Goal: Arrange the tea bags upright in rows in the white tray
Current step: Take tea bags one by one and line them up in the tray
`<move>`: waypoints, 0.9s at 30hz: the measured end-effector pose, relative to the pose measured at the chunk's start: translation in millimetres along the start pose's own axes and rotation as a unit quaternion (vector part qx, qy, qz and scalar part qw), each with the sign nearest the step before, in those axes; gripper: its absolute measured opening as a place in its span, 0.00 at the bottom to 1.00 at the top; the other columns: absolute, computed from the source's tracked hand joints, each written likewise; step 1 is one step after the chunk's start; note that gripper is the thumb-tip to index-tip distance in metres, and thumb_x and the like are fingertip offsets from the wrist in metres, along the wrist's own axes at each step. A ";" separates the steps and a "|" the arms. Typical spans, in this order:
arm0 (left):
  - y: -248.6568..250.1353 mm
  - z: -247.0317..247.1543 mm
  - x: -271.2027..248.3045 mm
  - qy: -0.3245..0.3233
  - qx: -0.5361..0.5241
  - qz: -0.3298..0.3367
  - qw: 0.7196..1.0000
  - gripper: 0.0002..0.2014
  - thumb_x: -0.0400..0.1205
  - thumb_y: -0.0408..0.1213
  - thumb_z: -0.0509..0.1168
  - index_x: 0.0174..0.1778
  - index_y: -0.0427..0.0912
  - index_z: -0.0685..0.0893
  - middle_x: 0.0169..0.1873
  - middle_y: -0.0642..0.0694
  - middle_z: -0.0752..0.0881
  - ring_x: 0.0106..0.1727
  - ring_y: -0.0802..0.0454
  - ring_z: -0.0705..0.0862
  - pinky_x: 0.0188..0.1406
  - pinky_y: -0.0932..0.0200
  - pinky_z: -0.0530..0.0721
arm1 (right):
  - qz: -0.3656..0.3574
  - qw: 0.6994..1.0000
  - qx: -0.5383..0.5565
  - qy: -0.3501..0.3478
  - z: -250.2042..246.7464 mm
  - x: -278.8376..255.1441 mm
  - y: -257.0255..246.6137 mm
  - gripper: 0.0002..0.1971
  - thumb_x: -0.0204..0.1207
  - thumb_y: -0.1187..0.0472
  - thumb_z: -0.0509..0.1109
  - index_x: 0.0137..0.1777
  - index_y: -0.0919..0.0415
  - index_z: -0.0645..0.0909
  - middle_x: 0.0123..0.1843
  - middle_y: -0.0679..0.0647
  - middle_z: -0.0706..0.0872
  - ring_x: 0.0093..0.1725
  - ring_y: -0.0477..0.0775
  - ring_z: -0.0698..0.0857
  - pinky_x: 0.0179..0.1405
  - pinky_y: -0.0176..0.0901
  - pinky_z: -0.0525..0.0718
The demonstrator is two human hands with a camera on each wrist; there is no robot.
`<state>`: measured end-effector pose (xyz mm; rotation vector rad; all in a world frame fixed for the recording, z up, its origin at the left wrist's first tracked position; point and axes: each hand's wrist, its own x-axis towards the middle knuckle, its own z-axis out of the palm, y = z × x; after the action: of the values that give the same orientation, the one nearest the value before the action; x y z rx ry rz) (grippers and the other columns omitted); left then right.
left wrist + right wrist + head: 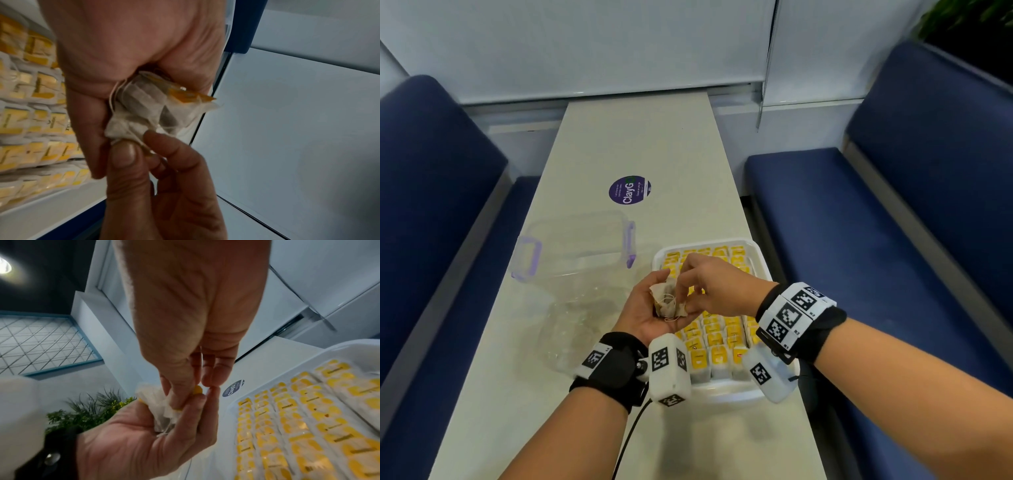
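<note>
Blue benches [438, 192] flank a long pale table [640, 144] running up the middle of the frame to a white wall. Left of centre lie a clear box [571, 246] with purple clips and a purple sticker [629, 189]. At centre, the left hand [650, 308] cups loose tea bags [666, 299]; the right hand [709, 284] pinches one. Lower right, the white tray [726, 394] holds rows of upright bags.
</note>
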<state>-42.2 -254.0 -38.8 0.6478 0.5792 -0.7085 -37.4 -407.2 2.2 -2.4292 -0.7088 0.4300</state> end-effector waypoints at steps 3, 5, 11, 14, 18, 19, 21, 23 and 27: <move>-0.4 1.0 0.5 0.004 0.014 -0.004 1.000 0.10 0.73 0.37 0.68 0.45 0.34 0.84 0.34 0.37 0.87 0.32 0.40 0.90 0.32 0.41 0.91 | -0.017 0.999 0.013 0.025 -2.2 0.0 3.8 0.04 0.71 0.62 0.77 0.44 0.57 0.86 0.54 0.51 0.79 0.53 0.46 0.74 0.51 0.37 0.71; -0.5 -2.8 4.5 0.044 0.023 -0.003 0.999 0.09 0.74 0.35 0.68 0.47 0.34 0.82 0.34 0.36 0.85 0.30 0.41 0.89 0.29 0.44 0.91 | -0.002 0.994 0.099 0.051 -7.2 -0.8 7.4 0.06 0.71 0.63 0.77 0.41 0.53 0.83 0.52 0.53 0.83 0.51 0.50 0.81 0.51 0.44 0.80; 0.3 -12.6 4.2 0.067 0.042 0.006 0.997 0.09 0.66 0.29 0.66 0.42 0.40 0.80 0.33 0.42 0.80 0.30 0.49 0.82 0.16 0.68 0.78 | 0.068 0.972 0.205 0.095 -17.6 -9.9 25.1 0.09 0.73 0.67 0.75 0.51 0.60 0.83 0.33 0.49 0.78 0.33 0.45 0.76 0.41 0.41 0.81; -2.2 -11.0 0.2 0.035 0.094 0.036 0.994 0.25 0.67 0.25 0.66 0.57 0.51 0.87 0.33 0.44 0.77 0.31 0.50 0.78 0.15 0.69 0.73 | 0.094 0.973 0.180 0.110 -16.1 -12.1 33.1 0.05 0.74 0.67 0.75 0.49 0.61 0.86 0.29 0.45 0.74 0.30 0.42 0.74 0.38 0.37 0.79; -8.7 -5.8 -3.6 0.014 0.245 0.076 0.966 0.21 0.76 0.29 0.69 0.64 0.52 0.86 0.32 0.47 0.77 0.30 0.51 0.75 0.18 0.67 0.69 | 0.115 0.969 0.192 0.105 -12.7 -15.3 39.9 0.10 0.72 0.67 0.76 0.52 0.59 0.83 0.31 0.47 0.81 0.32 0.43 0.81 0.40 0.38 0.83; -10.1 -4.9 -3.7 0.011 0.268 0.081 0.960 0.20 0.75 0.32 0.72 0.63 0.51 0.87 0.31 0.48 0.78 0.29 0.51 0.76 0.19 0.67 0.70 | 0.119 0.968 0.197 0.099 -12.0 -16.0 41.0 0.11 0.72 0.67 0.77 0.52 0.58 0.82 0.32 0.47 0.83 0.34 0.43 0.82 0.43 0.39 0.83; -12.3 -3.9 -2.0 0.004 0.304 0.087 0.949 0.21 0.70 0.37 0.77 0.61 0.50 0.89 0.31 0.49 0.81 0.28 0.52 0.78 0.21 0.64 0.74 | 0.121 0.968 0.196 0.098 -10.5 -16.8 41.5 0.10 0.72 0.66 0.77 0.50 0.57 0.82 0.31 0.46 0.83 0.33 0.41 0.81 0.42 0.37 0.83; -14.8 -3.6 2.4 0.008 0.350 0.090 0.932 0.24 0.65 0.39 0.81 0.59 0.48 0.89 0.34 0.47 0.85 0.31 0.52 0.81 0.27 0.61 0.77 | 0.119 0.970 0.177 0.115 -8.9 -16.9 40.8 0.06 0.73 0.65 0.76 0.44 0.55 0.83 0.29 0.44 0.78 0.31 0.39 0.77 0.39 0.35 0.80; -19.3 -0.8 7.7 0.028 0.387 0.102 0.916 0.22 0.61 0.46 0.84 0.49 0.47 0.88 0.54 0.35 0.90 0.37 0.48 0.82 0.34 0.57 0.75 | 0.120 0.975 0.151 0.112 -4.7 -18.4 38.5 0.05 0.76 0.60 0.74 0.40 0.55 0.82 0.35 0.49 0.82 0.35 0.45 0.78 0.41 0.42 0.81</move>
<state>-51.8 -267.8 -50.9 1.4501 0.2553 -0.7150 -35.2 -446.6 -14.7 -2.2309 -0.2340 0.3231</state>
